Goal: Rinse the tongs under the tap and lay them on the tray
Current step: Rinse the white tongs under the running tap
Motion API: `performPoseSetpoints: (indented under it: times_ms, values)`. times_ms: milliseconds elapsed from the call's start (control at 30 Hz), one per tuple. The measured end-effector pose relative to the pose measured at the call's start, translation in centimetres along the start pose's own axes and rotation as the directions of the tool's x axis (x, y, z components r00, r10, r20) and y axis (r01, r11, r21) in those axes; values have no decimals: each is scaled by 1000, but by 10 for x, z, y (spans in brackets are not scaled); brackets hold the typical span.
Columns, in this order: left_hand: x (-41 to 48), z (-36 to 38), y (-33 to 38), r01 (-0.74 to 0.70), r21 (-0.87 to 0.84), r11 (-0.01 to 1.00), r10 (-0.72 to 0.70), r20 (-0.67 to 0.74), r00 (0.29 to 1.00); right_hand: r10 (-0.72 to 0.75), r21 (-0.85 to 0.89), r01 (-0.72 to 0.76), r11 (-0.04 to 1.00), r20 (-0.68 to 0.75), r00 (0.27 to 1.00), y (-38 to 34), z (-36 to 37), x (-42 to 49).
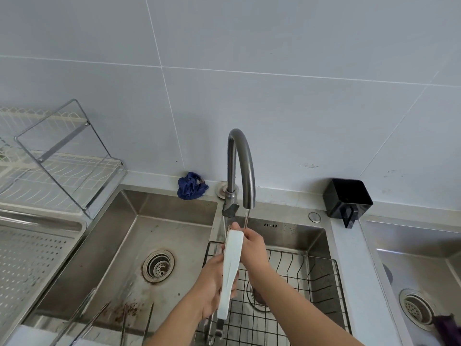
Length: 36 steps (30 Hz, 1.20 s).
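Rinsing is judged underway; the tongs (232, 265) are gripped by the left hand (210, 283) and pinched above it by the right hand (252, 248), under the tap (240, 156); next, carriage to the tray (37, 258), left of the fingers, is called for.

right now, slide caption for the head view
Left hand and right hand hold white tongs under the tap over the sink

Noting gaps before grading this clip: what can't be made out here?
Head view:
- tongs: lower metal end blurred against the wire basket.
- tray: cut off by the left edge.
- thin utensils in the left basin: blurred, cut by the bottom edge.
- purple object: cut by the right corner; unidentifiable.
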<state>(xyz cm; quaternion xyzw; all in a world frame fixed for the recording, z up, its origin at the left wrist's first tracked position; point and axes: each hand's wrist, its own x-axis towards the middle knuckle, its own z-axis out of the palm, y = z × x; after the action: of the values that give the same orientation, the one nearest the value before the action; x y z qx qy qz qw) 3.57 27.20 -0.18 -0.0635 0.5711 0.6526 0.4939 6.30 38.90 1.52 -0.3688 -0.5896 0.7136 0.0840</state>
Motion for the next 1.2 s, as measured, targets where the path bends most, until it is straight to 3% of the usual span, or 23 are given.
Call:
performPoseSetpoints:
  times_ms: [233, 400, 600, 733, 900, 1033, 1200]
  values:
    - [-5, 5, 8, -21, -3, 1000, 21, 0, 1000, -19, -22, 21, 1000, 82, 996, 4, -4, 3]
    - [-7, 11, 6, -90, 64, 994, 90, 4, 996, -95, -3, 95, 995, -57, 994, -2, 1, 12]
    - [-7, 4, 10, -124, 132, 983, 128, -20, 992, -22, 57, 14, 998, 154, 988, -4, -3, 7]
    - [-9, 11, 13, -115, 155, 981, 113, 17, 993, -44, 101, 40, 994, 37, 998, -7, 0, 15]
    - [-10, 7, 21, -117, 136, 984, 115, 17, 993, -30, -7, 32, 999, 154, 988, -3, -6, 13]
    - [-11, 5, 17, -122, 174, 977, 117, 38, 992, -6, -25, 5, 1000, -23, 1000, -8, -4, 21]
    - [-6, 2, 16, -144, 221, 964, 144, 16, 989, -137, -10, 138, 990, 52, 989, -5, -2, 16]
